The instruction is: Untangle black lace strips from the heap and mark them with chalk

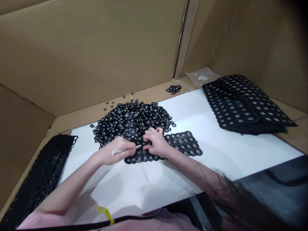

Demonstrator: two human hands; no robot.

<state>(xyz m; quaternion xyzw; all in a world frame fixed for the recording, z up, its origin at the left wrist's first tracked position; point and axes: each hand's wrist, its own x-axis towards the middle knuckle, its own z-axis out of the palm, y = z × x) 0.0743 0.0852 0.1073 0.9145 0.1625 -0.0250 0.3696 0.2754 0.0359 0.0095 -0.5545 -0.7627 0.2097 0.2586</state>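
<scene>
In our left hand [120, 149] we grip a slim white stick [117, 151]. Our right hand [156, 141] curls narrowly over the knobbly black sheet [184, 143]; whether it pinches anything we cannot tell. The sheet lies on the white board [240, 154], beside a heap [131, 118] of round, pale-centred discs.

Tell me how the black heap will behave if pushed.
The heap will probably spread, not move as one: its small pieces look loose. Stray pieces lie flat on the cardboard, so they'd likely slide rather than roll.
</scene>
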